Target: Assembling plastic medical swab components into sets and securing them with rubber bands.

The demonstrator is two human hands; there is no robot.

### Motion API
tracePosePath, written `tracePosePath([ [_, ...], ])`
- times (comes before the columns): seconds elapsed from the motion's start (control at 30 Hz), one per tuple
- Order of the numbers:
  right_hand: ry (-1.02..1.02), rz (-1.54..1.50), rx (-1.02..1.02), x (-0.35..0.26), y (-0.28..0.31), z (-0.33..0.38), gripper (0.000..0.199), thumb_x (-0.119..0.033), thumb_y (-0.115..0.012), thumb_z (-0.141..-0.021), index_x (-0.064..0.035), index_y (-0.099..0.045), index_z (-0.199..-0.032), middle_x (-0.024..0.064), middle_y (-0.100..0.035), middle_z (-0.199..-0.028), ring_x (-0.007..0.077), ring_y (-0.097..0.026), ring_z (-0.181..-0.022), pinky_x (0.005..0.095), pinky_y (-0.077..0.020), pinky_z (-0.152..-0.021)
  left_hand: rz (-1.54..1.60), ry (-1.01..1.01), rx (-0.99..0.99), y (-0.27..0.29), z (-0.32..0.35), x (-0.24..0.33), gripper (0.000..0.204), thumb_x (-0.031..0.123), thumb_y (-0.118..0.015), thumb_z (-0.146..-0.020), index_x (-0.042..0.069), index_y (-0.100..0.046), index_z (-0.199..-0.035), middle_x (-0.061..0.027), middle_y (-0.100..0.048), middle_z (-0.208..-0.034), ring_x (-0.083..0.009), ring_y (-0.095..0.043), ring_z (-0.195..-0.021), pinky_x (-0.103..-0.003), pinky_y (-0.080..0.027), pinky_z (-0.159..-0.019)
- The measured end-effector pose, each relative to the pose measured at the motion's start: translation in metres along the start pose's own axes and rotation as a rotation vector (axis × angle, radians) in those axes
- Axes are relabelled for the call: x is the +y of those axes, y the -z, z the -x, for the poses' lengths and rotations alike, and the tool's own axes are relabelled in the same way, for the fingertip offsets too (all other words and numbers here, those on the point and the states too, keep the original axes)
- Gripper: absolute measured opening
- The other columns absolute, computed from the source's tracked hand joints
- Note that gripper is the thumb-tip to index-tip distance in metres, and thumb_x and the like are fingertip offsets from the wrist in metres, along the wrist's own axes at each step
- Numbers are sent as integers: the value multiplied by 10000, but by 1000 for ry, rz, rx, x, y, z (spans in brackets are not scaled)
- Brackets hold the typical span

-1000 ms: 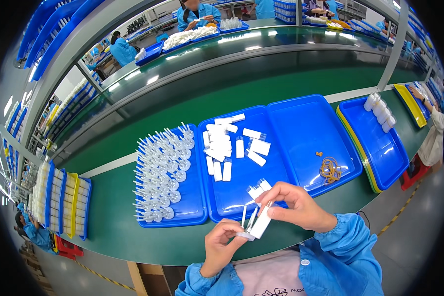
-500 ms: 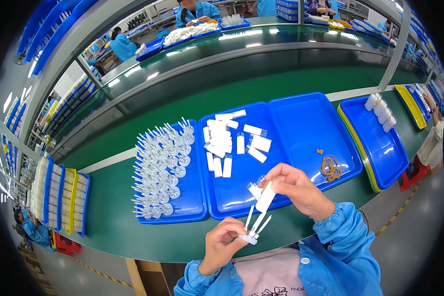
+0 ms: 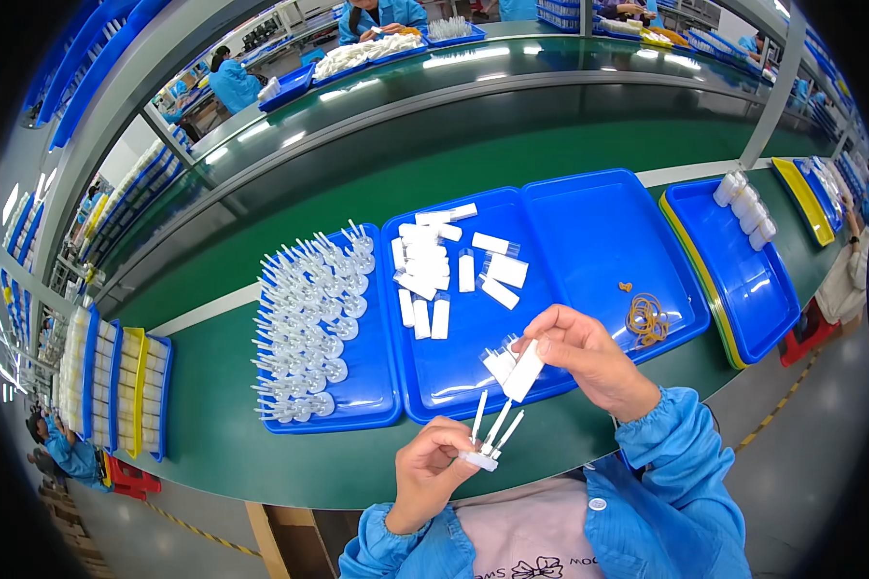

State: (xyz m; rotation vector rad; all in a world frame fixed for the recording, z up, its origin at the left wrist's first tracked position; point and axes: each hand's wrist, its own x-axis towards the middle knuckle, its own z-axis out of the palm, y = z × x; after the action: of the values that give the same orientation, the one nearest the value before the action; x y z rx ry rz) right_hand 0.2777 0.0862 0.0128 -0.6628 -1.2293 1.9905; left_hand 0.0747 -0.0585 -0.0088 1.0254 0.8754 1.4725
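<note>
My left hand pinches the edge of a round, whitish plastic base with several thin upright prongs, held low in front of my chest. In my right hand, thumb and fingers grip a flat white sleeve with a clear end. Its lower edge is by the tip of the middle prong; whether they touch I cannot tell. Beside it, more white sleeves with clear ends fan out under my right fingertips. More such sleeves lie in the middle blue tray.
Many pronged bases fill a blue tray at left. The adjoining right tray holds rubber bands. Further right, stacked trays carry white cylinders. Filled trays stand at far left. Co-workers sit beyond the green bench.
Both hands have shifted slightly away from my body, the left one also a little leftward. The sleeves under my right fingers are fanned wider, and the prongs show more spread apart.
</note>
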Motion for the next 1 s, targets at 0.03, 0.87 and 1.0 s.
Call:
tracePosePath([
  [0.03, 2, 0, 0, 1, 1, 1, 228, -165, -613, -915, -35, -562, -1095, 90, -659, -1029, 126, -608, -964, 273, -459, -848, -1, 2, 0, 1, 0, -1, 147, -72, -660, -829, -42, -600, -960, -111, -538, -1015, -172, -608, -912, -318, -526, -834],
  [0.87, 16, 112, -31, -11, -2, 3, 214, -148, -632, -896, -15, -576, -1054, 66, -635, -993, 92, -580, -931, 250, -465, -822, -15, 52, -53, 8, -4, 1, 156, -99, -628, -837, -56, -579, -979, -109, -528, -1018, -188, -615, -920, -325, -529, -837],
  [1.0, -11, 148, -29, -7, -9, 0, 208, -133, -638, -885, -2, -586, -1038, 53, -624, -971, 87, -575, -925, 248, -467, -817, -61, 60, -35, 7, -5, -3, 159, -99, -636, -831, -55, -581, -974, -108, -529, -1017, -187, -613, -913, -327, -529, -841],
])
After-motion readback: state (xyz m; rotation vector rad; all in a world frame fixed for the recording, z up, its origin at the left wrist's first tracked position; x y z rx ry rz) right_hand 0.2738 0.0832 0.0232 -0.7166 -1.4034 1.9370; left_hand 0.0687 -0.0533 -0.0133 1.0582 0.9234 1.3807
